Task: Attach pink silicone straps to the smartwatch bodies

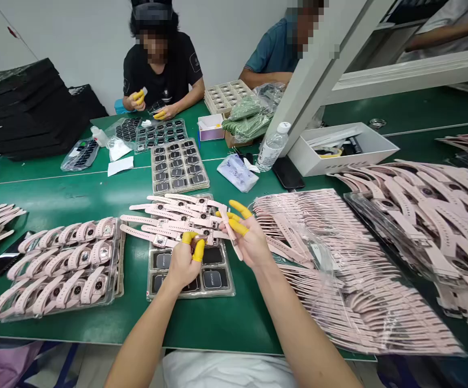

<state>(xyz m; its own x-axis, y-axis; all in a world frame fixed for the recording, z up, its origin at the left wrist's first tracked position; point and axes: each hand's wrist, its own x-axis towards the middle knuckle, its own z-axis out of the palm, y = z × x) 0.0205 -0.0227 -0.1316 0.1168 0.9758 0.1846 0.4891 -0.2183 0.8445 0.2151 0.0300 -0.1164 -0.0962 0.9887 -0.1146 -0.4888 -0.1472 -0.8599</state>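
Here, R hand [248, 240] w/ strap [232, 234] past tray edge [232, 275].

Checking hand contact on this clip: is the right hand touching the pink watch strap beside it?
Touching. The head view shows the right hand gripping the pink watch strap, with the strap pressed between the thumb and the yellow finger cots.

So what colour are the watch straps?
The watch straps are pale pink, clearest in the head view.
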